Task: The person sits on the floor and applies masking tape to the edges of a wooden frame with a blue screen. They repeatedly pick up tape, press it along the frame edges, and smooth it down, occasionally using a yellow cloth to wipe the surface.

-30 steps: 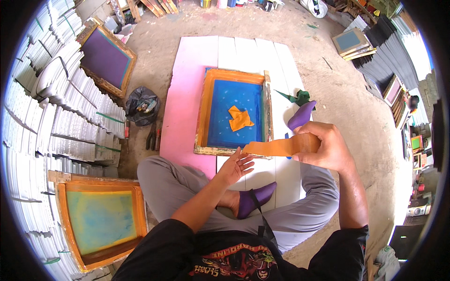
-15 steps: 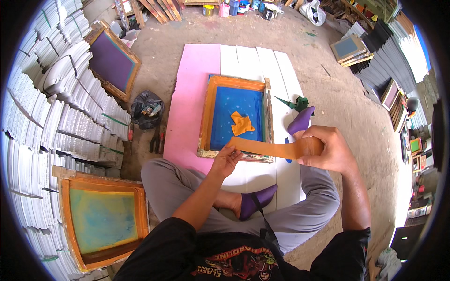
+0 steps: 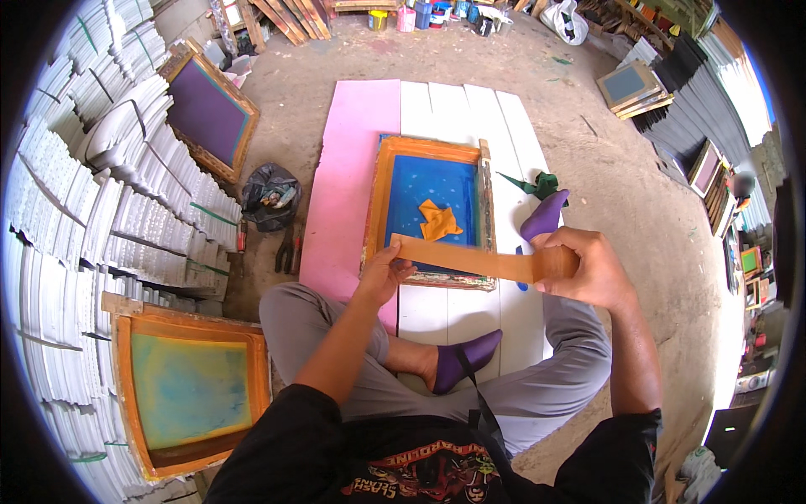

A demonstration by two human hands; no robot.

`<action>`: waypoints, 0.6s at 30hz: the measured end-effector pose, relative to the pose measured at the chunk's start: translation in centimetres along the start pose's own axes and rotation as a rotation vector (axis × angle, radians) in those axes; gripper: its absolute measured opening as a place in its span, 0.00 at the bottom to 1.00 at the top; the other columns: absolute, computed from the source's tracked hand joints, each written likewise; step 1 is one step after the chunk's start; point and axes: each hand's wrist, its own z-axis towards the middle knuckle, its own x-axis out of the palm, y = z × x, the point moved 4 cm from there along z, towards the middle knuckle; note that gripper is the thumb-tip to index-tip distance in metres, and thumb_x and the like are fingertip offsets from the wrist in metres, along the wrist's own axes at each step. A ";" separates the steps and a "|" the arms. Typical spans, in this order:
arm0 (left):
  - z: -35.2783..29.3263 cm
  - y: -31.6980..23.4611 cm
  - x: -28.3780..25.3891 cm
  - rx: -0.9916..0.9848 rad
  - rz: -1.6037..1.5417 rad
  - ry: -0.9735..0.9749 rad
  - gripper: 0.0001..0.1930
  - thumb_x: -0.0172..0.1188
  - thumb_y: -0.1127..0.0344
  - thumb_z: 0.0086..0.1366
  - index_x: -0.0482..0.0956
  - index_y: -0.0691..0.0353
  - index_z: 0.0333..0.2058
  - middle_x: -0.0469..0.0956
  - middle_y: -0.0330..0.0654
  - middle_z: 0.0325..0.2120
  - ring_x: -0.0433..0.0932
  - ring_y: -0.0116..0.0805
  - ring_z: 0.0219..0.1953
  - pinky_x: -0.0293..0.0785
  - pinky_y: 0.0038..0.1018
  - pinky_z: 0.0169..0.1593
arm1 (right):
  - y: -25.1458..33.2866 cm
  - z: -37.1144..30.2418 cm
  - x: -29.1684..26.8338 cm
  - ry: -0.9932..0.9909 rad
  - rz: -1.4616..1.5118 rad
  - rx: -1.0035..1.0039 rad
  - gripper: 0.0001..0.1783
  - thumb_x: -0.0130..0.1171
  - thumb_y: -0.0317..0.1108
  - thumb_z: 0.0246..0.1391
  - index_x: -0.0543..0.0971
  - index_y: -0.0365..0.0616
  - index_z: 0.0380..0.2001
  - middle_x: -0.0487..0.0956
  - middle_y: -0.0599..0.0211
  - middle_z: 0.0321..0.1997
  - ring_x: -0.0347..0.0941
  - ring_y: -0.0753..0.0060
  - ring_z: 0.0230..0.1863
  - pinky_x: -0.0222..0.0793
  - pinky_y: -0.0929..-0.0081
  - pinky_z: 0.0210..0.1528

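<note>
Apart, both hands (image 3: pixel 384 274) (image 3: pixel 596 267) on tape (image 3: pixel 470 259)

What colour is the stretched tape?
The stretched tape is brownish orange, seen best in the head view.

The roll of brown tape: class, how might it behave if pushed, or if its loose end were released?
Stood on edge, the roll of brown tape would probably roll, as its outer surface looks curved. It is likely light, since the right hand alone grips the roll. The thin strip would probably sag if the left hand let go.
</note>
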 end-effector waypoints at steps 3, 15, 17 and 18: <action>0.0 -1.3 -1.1 0.046 0.075 -0.011 0.08 0.65 0.62 0.72 0.81 0.59 0.42 0.83 0.37 0.30 0.84 0.29 0.31 0.88 0.31 0.41 | -1.2 -0.2 0.2 -0.003 0.031 0.068 0.28 0.82 0.40 0.32 0.83 0.39 0.39 0.85 0.53 0.36 0.84 0.47 0.38 0.79 0.60 0.44; -1.2 -5.7 -2.3 0.030 0.630 -0.219 0.14 0.73 0.60 0.66 0.85 0.64 0.43 0.85 0.41 0.33 0.85 0.31 0.30 0.85 0.26 0.37 | -9.6 -1.2 6.6 -0.039 0.009 0.095 0.32 0.83 0.36 0.31 0.84 0.39 0.43 0.84 0.53 0.48 0.81 0.51 0.51 0.77 0.60 0.54; -0.7 -6.1 -4.0 0.077 0.608 -0.213 0.14 0.73 0.61 0.65 0.86 0.65 0.41 0.85 0.41 0.32 0.83 0.30 0.29 0.84 0.25 0.37 | -10.4 -1.2 8.0 -0.013 -0.011 0.090 0.35 0.85 0.34 0.30 0.83 0.37 0.46 0.83 0.52 0.50 0.81 0.51 0.54 0.76 0.62 0.58; -0.5 -6.2 -4.4 0.075 0.600 -0.207 0.14 0.74 0.62 0.65 0.86 0.66 0.41 0.85 0.42 0.32 0.83 0.30 0.29 0.84 0.26 0.36 | -10.5 -1.1 8.4 -0.024 -0.022 0.046 0.35 0.85 0.34 0.30 0.83 0.37 0.46 0.83 0.52 0.49 0.81 0.52 0.53 0.77 0.62 0.57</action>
